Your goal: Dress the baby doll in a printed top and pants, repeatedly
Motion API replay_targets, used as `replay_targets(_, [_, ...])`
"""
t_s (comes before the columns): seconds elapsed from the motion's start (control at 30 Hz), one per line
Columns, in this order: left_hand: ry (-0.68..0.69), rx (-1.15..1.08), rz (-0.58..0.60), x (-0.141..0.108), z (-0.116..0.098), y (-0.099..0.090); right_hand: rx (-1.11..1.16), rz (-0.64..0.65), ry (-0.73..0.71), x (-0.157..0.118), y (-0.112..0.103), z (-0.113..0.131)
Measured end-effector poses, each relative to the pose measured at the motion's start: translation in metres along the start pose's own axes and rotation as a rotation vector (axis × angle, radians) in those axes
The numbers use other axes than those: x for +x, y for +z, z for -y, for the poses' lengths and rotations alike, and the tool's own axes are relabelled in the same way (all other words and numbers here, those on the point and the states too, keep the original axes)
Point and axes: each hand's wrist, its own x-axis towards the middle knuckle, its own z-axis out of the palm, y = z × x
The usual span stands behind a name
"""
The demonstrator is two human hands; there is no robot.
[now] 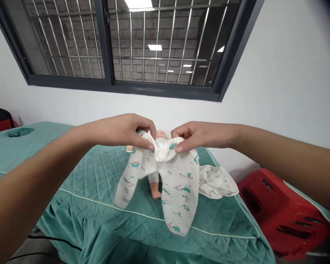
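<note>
Between my hands hang white baby pants (178, 183) printed with small green and pink pictures, their legs dangling. My left hand (134, 132) pinches the waistband at one side. On the other side my right hand (195, 135) grips the waistband between thumb and fingers. A baby doll (155, 189) lies on the green quilted cover (99, 179) behind the pants. One foot, a small hand and part of the head show; the pants hide much of its body. To the right of the pants rests a crumpled white printed cloth (217, 181).
The green cover drapes over the bed's front edge and has a round hole (19, 132) at the far left. A red plastic stool (286, 216) stands at the right. Behind is a white wall with a barred window (165, 88). Dark cables (55, 240) run at the lower left.
</note>
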Motion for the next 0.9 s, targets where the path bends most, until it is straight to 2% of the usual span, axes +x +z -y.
replay_targets(0.1, [0.049,-0.128,0.065,0.001,0.001,0.010,0.039,-0.059,-0.111,0.000,-0.001,0.007])
replay_targets(0.23, [0.064,-0.224,0.008,0.004,0.008,0.028,0.038,-0.016,-0.158,-0.005,-0.001,0.013])
replay_targets(0.3, [0.052,-0.257,0.016,0.002,0.012,0.033,0.016,0.022,-0.105,-0.012,-0.002,0.012])
replay_targets(0.37, [0.061,-0.251,0.092,-0.002,0.018,0.034,-0.013,0.035,-0.021,-0.022,-0.005,0.004])
replay_targets(0.47, [0.078,-0.204,0.185,-0.010,0.029,0.030,-0.041,-0.012,0.087,-0.037,-0.011,-0.016])
replay_targets(0.53, [0.056,-0.165,0.144,-0.012,0.035,0.028,-0.055,-0.050,0.152,-0.044,-0.014,-0.030])
replay_targets(0.6, [0.012,-0.095,0.021,-0.011,0.038,0.028,-0.062,-0.050,0.195,-0.045,-0.014,-0.041])
replay_targets(0.67, [-0.033,-0.020,-0.165,-0.008,0.037,0.029,-0.023,-0.044,0.168,-0.038,-0.009,-0.047])
replay_targets(0.77, [-0.057,0.011,-0.508,0.000,0.035,0.031,0.134,-0.113,-0.002,-0.013,0.004,-0.042])
replay_targets(0.9, [-0.055,-0.033,-0.934,0.013,0.041,0.021,0.298,-0.211,-0.268,0.040,0.021,-0.023])
